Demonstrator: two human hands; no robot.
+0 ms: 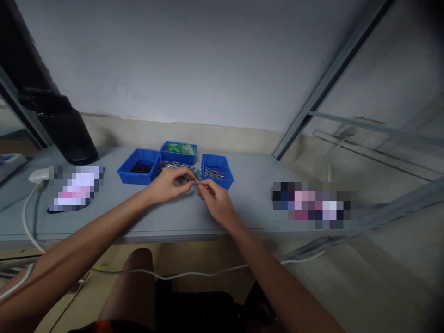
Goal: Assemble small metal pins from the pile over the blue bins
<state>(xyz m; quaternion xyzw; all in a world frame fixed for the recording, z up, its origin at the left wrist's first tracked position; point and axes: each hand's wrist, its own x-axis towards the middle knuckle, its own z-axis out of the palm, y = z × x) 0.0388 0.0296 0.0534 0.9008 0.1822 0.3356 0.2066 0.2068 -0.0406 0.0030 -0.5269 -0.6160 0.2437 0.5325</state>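
My left hand (171, 184) is closed in a pinch above the grey table, its thumb and fingertips together. Close beside it on the right, my right hand (215, 196) also pinches, the fingertips of both nearly meeting. Whatever they hold is too small to make out. Just behind the hands lies a pile of thin metal pieces (173, 165), partly hidden by my left hand. A blue bin (218, 161) at the right holds more thin metal pieces. Another blue bin (126, 177) at the left contains small dark pieces. Green items (180, 148) in clear plastic fill the rear bin (178, 158).
A black bottle (69, 134) stands at the back left. Near it are a white plug (39, 175) with a cable and a blurred-out flat object (76, 188). Another pixelated object (312, 203) lies at the right. Metal posts (326, 88) frame the table (138, 222); a white cable hangs below its edge.
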